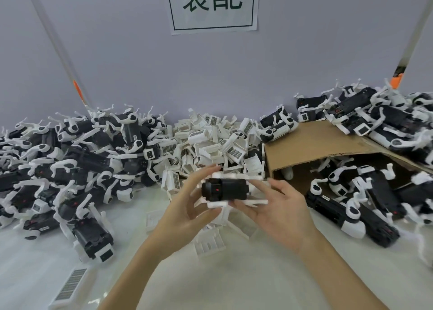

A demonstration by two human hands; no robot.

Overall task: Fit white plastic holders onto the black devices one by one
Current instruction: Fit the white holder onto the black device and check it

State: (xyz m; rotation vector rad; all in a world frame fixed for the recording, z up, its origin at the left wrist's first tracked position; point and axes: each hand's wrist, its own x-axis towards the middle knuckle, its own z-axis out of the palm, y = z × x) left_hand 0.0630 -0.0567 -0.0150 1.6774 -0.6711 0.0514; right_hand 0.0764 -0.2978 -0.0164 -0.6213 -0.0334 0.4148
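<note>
A black device (226, 188) is held above the white table at centre, with a white plastic holder (236, 203) around its underside and back. My left hand (187, 204) touches its left end with spread, nearly straight fingers. My right hand (278, 206) cups the right end from below, fingers curled round the holder and device. A pile of loose white holders (210, 141) lies just behind, against the wall.
Heaps of black devices with white parts lie at left (65, 164) and right (365, 197). A cardboard box (316, 143) lies open on its side at right. Loose white holders (208, 241) lie under my hands. A barcode label (70, 286) lies front left.
</note>
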